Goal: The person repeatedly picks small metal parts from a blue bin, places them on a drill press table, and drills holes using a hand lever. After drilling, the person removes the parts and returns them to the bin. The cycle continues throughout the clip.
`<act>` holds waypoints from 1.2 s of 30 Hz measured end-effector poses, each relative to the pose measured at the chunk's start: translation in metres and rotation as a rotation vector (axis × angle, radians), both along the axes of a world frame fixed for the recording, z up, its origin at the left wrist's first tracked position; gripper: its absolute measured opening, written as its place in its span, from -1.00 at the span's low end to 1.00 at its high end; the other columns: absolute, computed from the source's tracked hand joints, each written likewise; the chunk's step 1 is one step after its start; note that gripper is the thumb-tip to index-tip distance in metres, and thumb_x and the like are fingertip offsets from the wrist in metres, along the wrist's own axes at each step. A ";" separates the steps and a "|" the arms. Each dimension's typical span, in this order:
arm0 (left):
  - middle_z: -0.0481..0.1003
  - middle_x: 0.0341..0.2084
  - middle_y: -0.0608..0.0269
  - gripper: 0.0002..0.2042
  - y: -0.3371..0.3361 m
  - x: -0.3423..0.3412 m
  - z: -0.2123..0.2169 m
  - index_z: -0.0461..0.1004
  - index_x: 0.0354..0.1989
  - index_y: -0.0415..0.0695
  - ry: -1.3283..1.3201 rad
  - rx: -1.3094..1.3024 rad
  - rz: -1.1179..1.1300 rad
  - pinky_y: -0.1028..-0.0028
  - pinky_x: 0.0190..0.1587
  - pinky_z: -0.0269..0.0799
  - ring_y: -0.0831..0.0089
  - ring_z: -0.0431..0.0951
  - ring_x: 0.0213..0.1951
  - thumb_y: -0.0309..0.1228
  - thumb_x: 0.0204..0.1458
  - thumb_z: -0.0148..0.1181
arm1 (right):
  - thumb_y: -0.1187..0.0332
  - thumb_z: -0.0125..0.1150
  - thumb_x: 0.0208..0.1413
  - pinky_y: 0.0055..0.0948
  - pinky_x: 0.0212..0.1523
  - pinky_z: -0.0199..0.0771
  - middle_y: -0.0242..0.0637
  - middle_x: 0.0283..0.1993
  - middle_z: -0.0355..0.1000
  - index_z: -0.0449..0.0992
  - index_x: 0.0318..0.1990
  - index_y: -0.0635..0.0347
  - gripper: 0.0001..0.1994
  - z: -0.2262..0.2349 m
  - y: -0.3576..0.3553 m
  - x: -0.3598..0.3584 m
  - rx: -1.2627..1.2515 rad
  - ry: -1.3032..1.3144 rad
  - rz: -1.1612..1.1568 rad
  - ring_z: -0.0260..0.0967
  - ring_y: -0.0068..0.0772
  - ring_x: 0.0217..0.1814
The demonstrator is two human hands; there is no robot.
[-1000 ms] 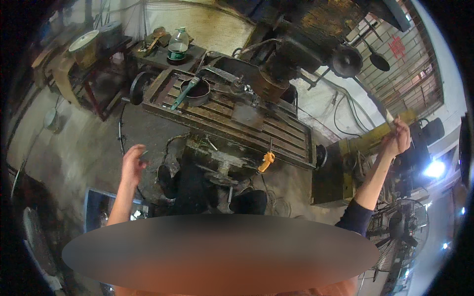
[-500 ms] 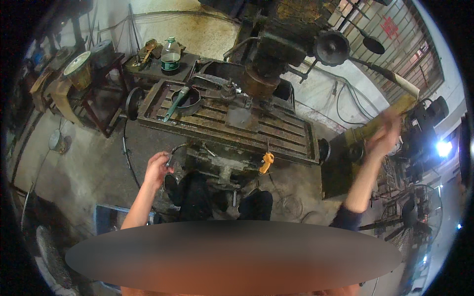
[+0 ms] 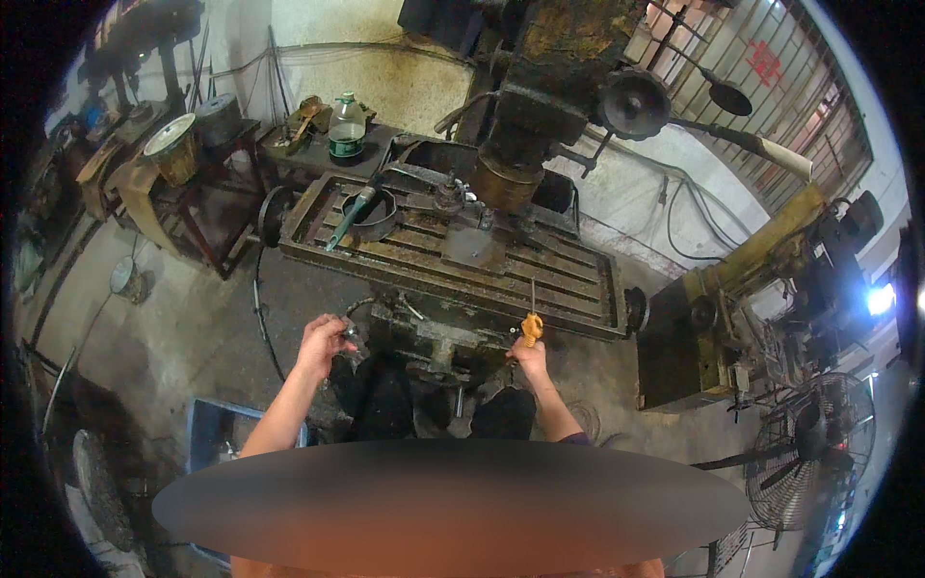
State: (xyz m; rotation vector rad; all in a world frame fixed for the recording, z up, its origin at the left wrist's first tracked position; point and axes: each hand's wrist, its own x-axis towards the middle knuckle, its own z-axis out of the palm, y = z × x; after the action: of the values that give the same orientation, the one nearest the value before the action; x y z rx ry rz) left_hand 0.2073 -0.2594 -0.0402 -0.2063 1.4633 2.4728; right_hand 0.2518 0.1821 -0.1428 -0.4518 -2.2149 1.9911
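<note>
My left hand point(image 3: 325, 345) is closed in front of the milling machine's left side. A small shiny grey piece point(image 3: 353, 333) shows at its fingertips, too small to name. My right hand point(image 3: 528, 357) is at the lower end of a yellow air blow gun point(image 3: 532, 329), with its fingers curled there. The gun's thin nozzle points up at the front edge of the slotted machine table point(image 3: 568, 306). On that table a teal-handled brush point(image 3: 349, 223) leans in a round dark pan point(image 3: 376, 218). A flat metal block point(image 3: 474, 247) lies below the spindle head point(image 3: 509, 173).
Handwheels point(image 3: 276, 217) stick out at the table's ends. A bench with a green-labelled bottle point(image 3: 347, 130) stands behind on the left. A blue bin point(image 3: 204, 431) is at lower left. At right are another machine point(image 3: 679, 352) and a large caged fan point(image 3: 807, 448).
My right hand has come down and left from high on the right to the yellow air blow gun. My left hand has moved slightly right and down. The view has shifted a little.
</note>
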 end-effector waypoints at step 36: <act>0.38 -0.69 0.23 -0.87 0.050 -0.020 -0.007 0.40 -0.52 -0.25 -0.096 -0.155 -0.213 0.49 -0.66 0.35 0.44 0.38 -0.72 -0.44 -0.10 0.15 | 0.18 0.10 -0.29 -0.23 -0.20 0.44 0.06 -0.34 0.45 0.49 -0.36 0.34 -0.62 0.198 -0.051 -0.040 1.236 -0.304 0.279 0.42 0.03 -0.23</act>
State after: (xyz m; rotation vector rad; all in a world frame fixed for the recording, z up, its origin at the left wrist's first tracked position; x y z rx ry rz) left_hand 0.1872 -0.2091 -0.0470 -0.1855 1.5500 2.1556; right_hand 0.2119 0.1311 0.0552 -0.2595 -3.2220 0.2914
